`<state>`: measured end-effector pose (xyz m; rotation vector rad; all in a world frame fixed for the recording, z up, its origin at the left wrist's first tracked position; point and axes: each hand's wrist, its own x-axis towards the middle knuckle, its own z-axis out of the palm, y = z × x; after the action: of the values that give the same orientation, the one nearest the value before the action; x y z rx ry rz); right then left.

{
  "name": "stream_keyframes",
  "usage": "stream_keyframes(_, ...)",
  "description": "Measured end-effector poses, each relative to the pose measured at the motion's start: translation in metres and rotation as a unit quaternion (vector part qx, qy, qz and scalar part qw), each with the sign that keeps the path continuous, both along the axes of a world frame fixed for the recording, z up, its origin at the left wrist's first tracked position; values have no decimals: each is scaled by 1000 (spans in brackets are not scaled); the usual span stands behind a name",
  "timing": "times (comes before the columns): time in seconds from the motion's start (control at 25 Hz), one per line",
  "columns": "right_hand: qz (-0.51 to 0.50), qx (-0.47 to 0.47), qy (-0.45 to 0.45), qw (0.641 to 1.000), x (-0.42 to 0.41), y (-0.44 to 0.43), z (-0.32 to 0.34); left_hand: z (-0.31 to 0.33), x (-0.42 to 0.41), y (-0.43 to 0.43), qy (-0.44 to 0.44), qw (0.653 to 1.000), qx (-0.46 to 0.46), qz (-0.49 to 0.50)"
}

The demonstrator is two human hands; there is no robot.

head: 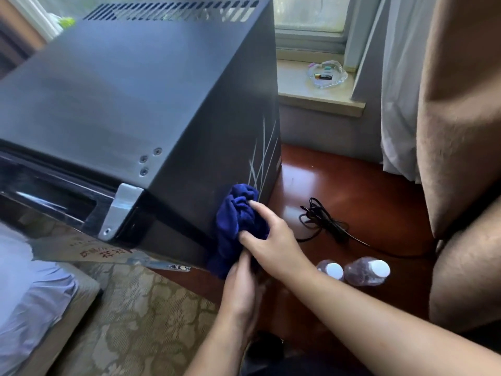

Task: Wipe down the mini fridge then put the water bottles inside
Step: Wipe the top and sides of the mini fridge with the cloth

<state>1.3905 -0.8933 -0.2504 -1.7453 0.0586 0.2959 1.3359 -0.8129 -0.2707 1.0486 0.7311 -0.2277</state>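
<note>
Both hands point(260, 256) gripping blue cloth point(238, 226) against mini fridge point(135, 104) on glossy wooden floor point(352, 185).

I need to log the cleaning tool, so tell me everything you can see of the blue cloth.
The blue cloth is deep navy, soft and plush like microfibre, bunched into folds. It is pressed against the mini fridge on its dark side panel near the lower front corner. The right hand clutches it, and the left hand touches its hanging lower end.
</note>
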Motion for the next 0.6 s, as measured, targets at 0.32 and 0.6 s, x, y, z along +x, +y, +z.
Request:
stream_keyframes(0.32, -117, 118, -110, 980, 33, -2, 57, 41, 14, 10, -175, 954, 217, -114)
stream_keyframes(0.6, -80, 98, -80, 989, 17, 9, 31, 42, 2, 8, -95, 994, 44, 5)
